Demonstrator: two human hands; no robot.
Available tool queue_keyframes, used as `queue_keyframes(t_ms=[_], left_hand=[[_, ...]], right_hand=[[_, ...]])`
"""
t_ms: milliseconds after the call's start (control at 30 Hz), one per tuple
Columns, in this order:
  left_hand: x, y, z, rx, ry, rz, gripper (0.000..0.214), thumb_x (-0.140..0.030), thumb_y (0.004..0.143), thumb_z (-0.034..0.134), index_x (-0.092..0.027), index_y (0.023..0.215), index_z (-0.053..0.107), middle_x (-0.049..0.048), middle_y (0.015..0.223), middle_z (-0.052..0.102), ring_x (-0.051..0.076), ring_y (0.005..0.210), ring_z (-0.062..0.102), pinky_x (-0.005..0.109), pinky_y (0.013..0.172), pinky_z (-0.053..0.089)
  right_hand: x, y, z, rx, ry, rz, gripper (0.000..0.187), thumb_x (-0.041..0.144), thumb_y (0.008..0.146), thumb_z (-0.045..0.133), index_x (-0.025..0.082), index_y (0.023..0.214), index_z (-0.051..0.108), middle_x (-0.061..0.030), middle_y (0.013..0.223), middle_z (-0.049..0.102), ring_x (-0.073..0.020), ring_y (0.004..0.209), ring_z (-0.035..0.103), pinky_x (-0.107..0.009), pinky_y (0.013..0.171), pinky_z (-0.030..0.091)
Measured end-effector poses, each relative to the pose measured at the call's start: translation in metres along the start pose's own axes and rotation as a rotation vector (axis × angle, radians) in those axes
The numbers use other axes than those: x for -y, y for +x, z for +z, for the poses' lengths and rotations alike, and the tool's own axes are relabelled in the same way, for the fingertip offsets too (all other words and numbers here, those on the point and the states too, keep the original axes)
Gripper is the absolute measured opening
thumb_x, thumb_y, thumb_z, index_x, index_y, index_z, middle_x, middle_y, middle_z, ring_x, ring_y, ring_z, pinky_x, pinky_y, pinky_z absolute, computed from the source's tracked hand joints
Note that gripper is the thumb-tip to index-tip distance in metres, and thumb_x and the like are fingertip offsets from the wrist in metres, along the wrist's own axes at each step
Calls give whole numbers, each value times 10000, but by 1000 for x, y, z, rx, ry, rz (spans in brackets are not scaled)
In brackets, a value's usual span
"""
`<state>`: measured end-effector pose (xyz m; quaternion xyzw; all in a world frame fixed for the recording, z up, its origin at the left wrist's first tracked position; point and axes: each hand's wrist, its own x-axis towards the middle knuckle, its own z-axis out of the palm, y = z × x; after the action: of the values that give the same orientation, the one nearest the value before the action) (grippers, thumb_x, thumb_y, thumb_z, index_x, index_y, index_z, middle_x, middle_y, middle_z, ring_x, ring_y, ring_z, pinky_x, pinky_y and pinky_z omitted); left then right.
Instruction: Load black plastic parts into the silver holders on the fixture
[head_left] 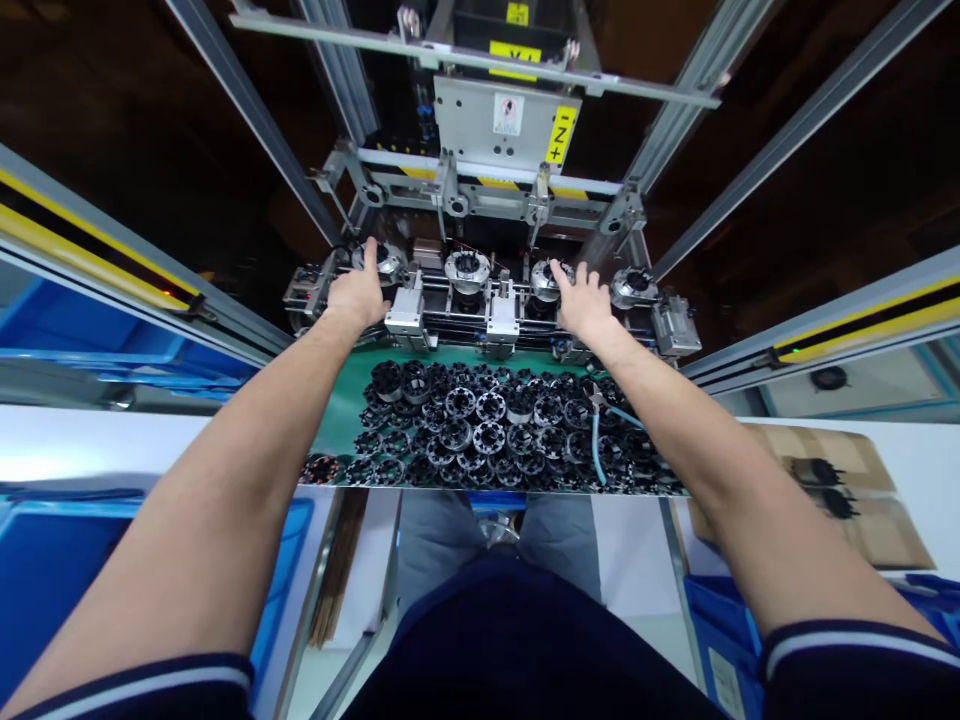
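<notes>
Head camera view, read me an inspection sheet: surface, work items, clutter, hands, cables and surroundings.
Surface: flat green worktop, largely covered by piled parts.
Work items: black ring-shaped slotted parts, densely piled; four round silver metal fixtures in a row beyond them.
Clutter: pliers with light-blue handles, lying open on the pile's right side.
Left hand: index finger extended over the leftmost fixture; contact uncertain.
Right hand: fingers spread, index fingertip at the third fixture from left; no grasp seen.
Cables: thin dark lines beneath the fixtures; cables or rods, cannot tell.
Surroundings: grey metal frame posts, yellow-striped side bars, blue plastic bins, brown cardboard at right.
</notes>
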<state>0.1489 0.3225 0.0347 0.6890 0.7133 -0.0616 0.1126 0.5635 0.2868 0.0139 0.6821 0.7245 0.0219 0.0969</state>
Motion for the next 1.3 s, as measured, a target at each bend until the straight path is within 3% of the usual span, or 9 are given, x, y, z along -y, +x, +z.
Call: queue_keyframes(t_ms=[100, 200, 267, 367, 533, 767, 967, 1100, 1300], left_hand=[[-12, -8, -32, 58, 147, -6, 1433, -445, 913, 920, -25, 1944, 17, 437, 1673, 647, 496, 1571, 685, 626, 1331, 540], [-43, -17, -67, 48, 230, 31, 1017, -432, 965, 825, 4, 1819, 488, 423, 1635, 684, 502, 1583, 673, 592, 1324, 533], [-72, -25, -75, -23, 220, 93, 793, -430, 1054, 695, -53, 1747, 612, 372, 1617, 719, 481, 1550, 694, 581, 1302, 539], [-115, -36, -58, -93, 197, 221, 856, -443, 1142, 564, -165, 1923, 348, 305, 1651, 722, 451, 1550, 699, 557, 1300, 533], [-153, -45, -8, -35, 196, 227, 1056, -317, 1102, 645, 8, 1934, 84, 376, 1508, 769, 462, 1451, 773, 510, 1236, 583], [-155, -32, 12, -35, 197, 182, 1145, -383, 1121, 633, 13, 1917, -89, 410, 1455, 773, 488, 1377, 810, 550, 1192, 631], [-153, -19, 23, -34, 156, 164, 1243, -407, 1092, 716, -20, 1925, -121, 403, 1397, 801, 533, 1330, 822, 642, 1176, 647], [-149, -14, 27, -40, 200, 158, 1268, -396, 1088, 735, -28, 1921, -146, 373, 1355, 817, 519, 1287, 832, 652, 1148, 665], [-160, -17, 16, -14, 253, 158, 1273, -359, 1048, 725, 8, 1912, -134, 381, 1407, 805, 482, 1332, 819, 572, 1179, 650]], right_hand=[[0, 2, -15, 46, 44, 13, 1241, 370, 977, 855, 205, 1997, 168, -397, 1946, 283, -606, 1735, 445, -743, 1322, 477], [-24, -2, -40, 84, 110, -66, 1223, 411, 939, 897, 239, 1982, 282, -315, 1860, 505, -519, 1633, 591, -638, 1302, 544], [-52, -10, -54, 44, 142, -104, 1151, 429, 993, 806, 250, 1990, 259, -246, 1825, 575, -453, 1590, 633, -577, 1300, 570], [-97, -26, -60, -58, 144, -53, 1082, 376, 1053, 637, 170, 2000, 156, -271, 1824, 548, -464, 1605, 605, -619, 1312, 560], [-139, -40, -30, -1, 111, 55, 1121, 336, 920, 768, 174, 1948, 352, -315, 1809, 548, -560, 1572, 610, -718, 1237, 585], [-163, -33, 16, -35, 136, 42, 1159, 354, 979, 735, 200, 1992, 193, -275, 1984, 312, -538, 1711, 484, -752, 1364, 434], [-175, -38, 47, -231, 124, 13, 1046, 256, 1007, 765, 263, 1969, 355, -204, 2013, 282, -552, 1794, 357, -867, 1424, 236], [-174, -29, 69, -268, 189, 63, 969, 129, 1053, 735, 141, 1950, 368, -305, 1997, 229, -593, 1830, 219, -905, 1391, 119], [-166, -16, 58, -165, 270, 144, 1074, 137, 997, 847, 180, 1958, 368, -337, 1975, 264, -627, 1805, 284, -916, 1388, 162]])
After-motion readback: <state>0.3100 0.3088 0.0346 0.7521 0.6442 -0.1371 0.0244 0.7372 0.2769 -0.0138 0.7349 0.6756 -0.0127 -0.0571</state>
